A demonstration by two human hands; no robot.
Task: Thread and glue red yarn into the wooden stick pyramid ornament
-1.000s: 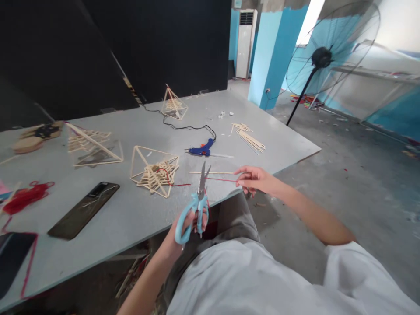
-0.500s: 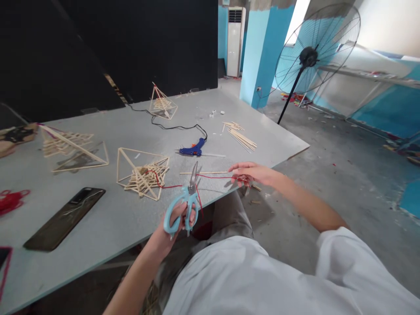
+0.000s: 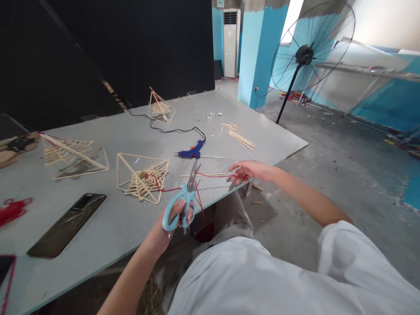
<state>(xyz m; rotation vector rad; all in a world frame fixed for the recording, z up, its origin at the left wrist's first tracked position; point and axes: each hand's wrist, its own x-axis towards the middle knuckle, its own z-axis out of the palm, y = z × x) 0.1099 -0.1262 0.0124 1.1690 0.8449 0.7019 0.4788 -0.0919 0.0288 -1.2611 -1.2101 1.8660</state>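
**Thread stretched across the scissors at the table's near edge**

The left hand [image 3: 173,220] is closed through the blue loops of the scissors [image 3: 185,197], blades pointing up and away from the body. The right hand [image 3: 246,170] has its fingertips pinched together on the red thread [image 3: 215,176].

Taking the nearest stick pyramid [image 3: 142,177] as the marker, the thread comes out of its stacked sticks, runs right to the scissor blades and goes on to the pinching hand. It looks taut there, which I judge is why the right arm reaches so far out: a tight line lies straight against the steel. The blades stand close together; I cannot tell if they are fully shut. A loose strand hangs down beside the handles.

Right of the pyramid a thin stick [image 3: 203,175] lies just under the thread. Beyond it sits the blue glue gun [image 3: 190,152], cord trailing back. Left of the pyramid and nearer lies a dark phone [image 3: 67,224].

Both hands work at the table [image 3: 124,232] edge, the scissor handles hanging off it over the lap, with open floor to the right.
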